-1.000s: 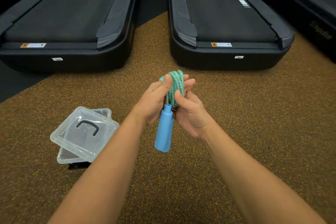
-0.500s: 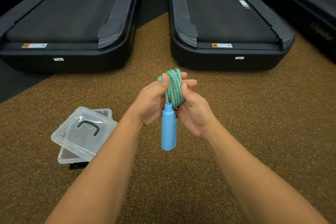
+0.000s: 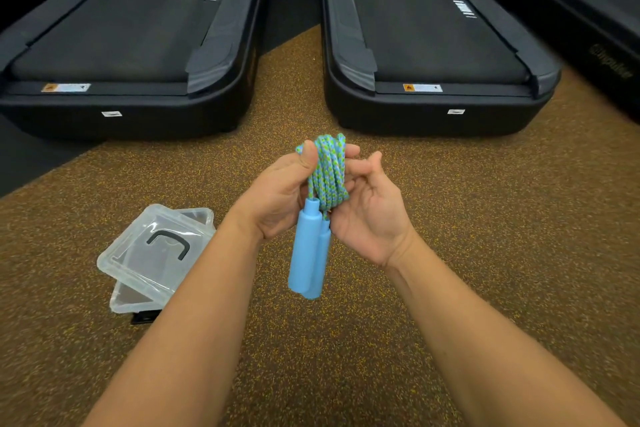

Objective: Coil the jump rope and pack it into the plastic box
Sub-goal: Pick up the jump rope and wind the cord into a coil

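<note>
The jump rope (image 3: 329, 173) is a blue-green braided cord wound into a tight bundle, with two light blue handles (image 3: 308, 250) hanging side by side below it. My left hand (image 3: 280, 198) grips the bundle, thumb pressed on its top. My right hand (image 3: 370, 215) is beside the coil with its palm turned up and fingers loosened, fingertips still touching the cord. The clear plastic box (image 3: 128, 298) sits on the floor to the lower left, partly hidden by my left forearm, with its clear lid (image 3: 156, 246) lying askew on top.
Two black treadmill decks (image 3: 131, 45) (image 3: 433, 45) lie ahead, and a third (image 3: 588, 10) is at the far right. A strip of speckled brown rubber floor (image 3: 485, 218) runs between and in front of them. A small black item (image 3: 145, 317) lies under the box.
My right hand has loosened and turned palm up beside the coil. A second blue handle now hangs next to the first, and the handles swung slightly left.
</note>
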